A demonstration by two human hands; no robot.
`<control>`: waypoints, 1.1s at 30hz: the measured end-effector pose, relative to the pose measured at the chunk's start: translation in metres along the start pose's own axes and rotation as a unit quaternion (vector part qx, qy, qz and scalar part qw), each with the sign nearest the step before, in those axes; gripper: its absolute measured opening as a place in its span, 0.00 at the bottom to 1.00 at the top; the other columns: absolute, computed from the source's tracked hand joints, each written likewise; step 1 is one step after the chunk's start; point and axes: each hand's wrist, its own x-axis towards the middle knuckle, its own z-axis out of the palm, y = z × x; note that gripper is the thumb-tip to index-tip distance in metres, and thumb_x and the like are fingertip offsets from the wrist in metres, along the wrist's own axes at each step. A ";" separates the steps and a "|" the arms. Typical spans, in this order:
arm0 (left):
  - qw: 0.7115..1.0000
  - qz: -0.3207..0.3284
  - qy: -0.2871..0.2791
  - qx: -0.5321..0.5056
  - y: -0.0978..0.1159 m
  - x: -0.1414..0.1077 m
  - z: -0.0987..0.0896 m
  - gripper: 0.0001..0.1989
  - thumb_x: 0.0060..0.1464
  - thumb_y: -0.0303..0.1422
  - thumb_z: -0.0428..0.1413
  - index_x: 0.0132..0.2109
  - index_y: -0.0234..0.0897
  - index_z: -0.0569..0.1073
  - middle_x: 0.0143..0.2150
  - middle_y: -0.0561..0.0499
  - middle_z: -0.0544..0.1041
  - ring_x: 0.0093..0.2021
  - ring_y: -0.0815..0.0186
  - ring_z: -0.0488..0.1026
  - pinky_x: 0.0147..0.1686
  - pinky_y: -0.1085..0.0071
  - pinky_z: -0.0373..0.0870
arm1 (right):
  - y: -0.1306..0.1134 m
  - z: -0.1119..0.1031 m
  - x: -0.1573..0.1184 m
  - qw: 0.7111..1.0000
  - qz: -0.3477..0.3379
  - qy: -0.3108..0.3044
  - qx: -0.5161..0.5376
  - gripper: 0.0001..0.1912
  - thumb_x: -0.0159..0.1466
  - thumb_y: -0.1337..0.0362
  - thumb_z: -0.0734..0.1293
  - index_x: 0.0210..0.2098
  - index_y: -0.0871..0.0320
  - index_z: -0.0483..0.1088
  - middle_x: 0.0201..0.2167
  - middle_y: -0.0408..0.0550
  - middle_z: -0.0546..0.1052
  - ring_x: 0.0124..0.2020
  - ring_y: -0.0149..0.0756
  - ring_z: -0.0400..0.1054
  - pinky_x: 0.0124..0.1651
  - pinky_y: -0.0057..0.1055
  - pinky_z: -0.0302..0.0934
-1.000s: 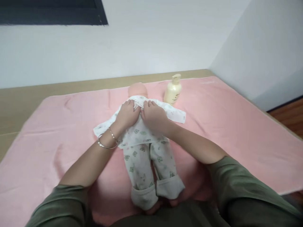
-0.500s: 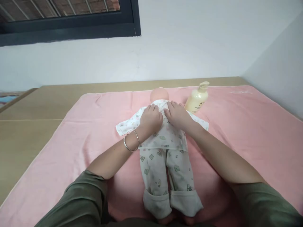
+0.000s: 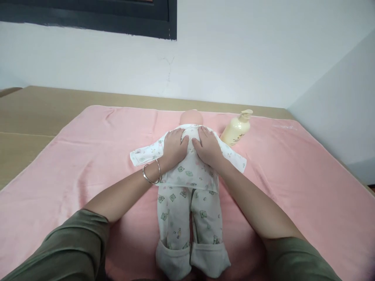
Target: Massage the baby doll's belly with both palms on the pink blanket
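Observation:
A baby doll (image 3: 191,117) lies on a pink cloth, its head at the far end and its legs toward me. It wears a white printed top (image 3: 187,171) and matching trousers (image 3: 175,218) with turned-up cuffs. My left hand (image 3: 175,148) rests flat on the left side of the doll's chest, fingers stretched toward its shoulder. On the other side of the chest, my right hand (image 3: 208,147) lies with its fingers extended and thumb apart. Neither hand grips anything. The doll's face is not visible, and its hands are hidden in the sleeves.
A cream pump bottle (image 3: 236,128) leans or lies beside the doll's right-hand sleeve. The pink cloth (image 3: 287,187) covers most of a wooden surface (image 3: 43,109). Behind it rises a white wall (image 3: 228,54) with a dark window frame (image 3: 117,23).
My hands have moved slightly outward on the chest, and their fingers now lie flatter on the top. The view has shifted, so the doll appears farther left.

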 end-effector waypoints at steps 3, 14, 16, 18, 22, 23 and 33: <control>1.000 0.000 -0.007 0.006 0.000 0.002 -0.001 0.14 0.65 0.33 0.44 0.47 0.38 0.73 0.49 0.43 0.80 0.51 0.53 0.74 0.55 0.56 0.68 | -0.001 0.003 -0.002 1.000 -0.011 0.011 0.000 0.34 0.70 0.57 0.53 0.69 0.74 0.58 0.70 0.67 0.62 0.73 0.55 0.53 0.74 0.57 0.46; 0.970 0.192 -0.025 0.146 0.020 -0.020 -0.011 0.18 0.65 0.24 0.40 0.45 0.29 0.75 0.49 0.32 0.76 0.57 0.47 0.71 0.60 0.51 0.65 | 0.010 -0.018 0.002 0.995 -0.073 -0.060 -0.034 0.33 0.72 0.54 0.56 0.67 0.72 0.60 0.69 0.68 0.64 0.71 0.56 0.56 0.71 0.52 0.53; 0.969 0.195 -0.030 0.151 0.018 -0.018 -0.011 0.18 0.65 0.25 0.40 0.45 0.29 0.75 0.49 0.32 0.77 0.58 0.47 0.71 0.61 0.51 0.65 | -0.002 -0.018 -0.005 0.995 -0.068 -0.035 -0.058 0.27 0.72 0.59 0.55 0.62 0.72 0.66 0.63 0.68 0.70 0.66 0.57 0.62 0.69 0.52 0.56; 0.977 0.146 -0.038 0.150 0.013 -0.009 -0.013 0.16 0.65 0.27 0.42 0.45 0.31 0.75 0.48 0.34 0.78 0.55 0.47 0.73 0.58 0.51 0.68 | -0.017 -0.015 -0.015 0.995 -0.059 0.002 -0.079 0.24 0.72 0.62 0.53 0.58 0.72 0.69 0.57 0.69 0.74 0.61 0.57 0.67 0.66 0.51 0.59; 0.990 0.023 -0.069 0.121 0.002 0.007 -0.017 0.14 0.65 0.35 0.45 0.41 0.34 0.74 0.42 0.38 0.79 0.43 0.51 0.75 0.48 0.54 0.72 | -0.032 -0.007 -0.031 0.993 -0.065 0.052 -0.084 0.25 0.72 0.61 0.54 0.60 0.71 0.68 0.58 0.69 0.74 0.62 0.55 0.67 0.67 0.49 0.60; 0.990 0.030 -0.069 0.120 0.002 0.007 -0.017 0.14 0.65 0.35 0.45 0.40 0.35 0.73 0.41 0.39 0.79 0.43 0.52 0.75 0.47 0.54 0.72 | -0.031 -0.006 -0.031 0.994 -0.063 0.052 -0.076 0.26 0.72 0.61 0.54 0.61 0.71 0.68 0.59 0.68 0.74 0.63 0.55 0.66 0.68 0.49 0.60; 0.982 0.155 -0.018 0.106 0.011 -0.008 -0.014 0.13 0.63 0.26 0.44 0.44 0.33 0.73 0.46 0.37 0.77 0.50 0.52 0.73 0.53 0.56 0.71 | -0.016 -0.023 -0.012 0.997 0.006 -0.049 -0.057 0.32 0.74 0.57 0.54 0.66 0.77 0.61 0.67 0.71 0.66 0.71 0.56 0.58 0.72 0.49 0.53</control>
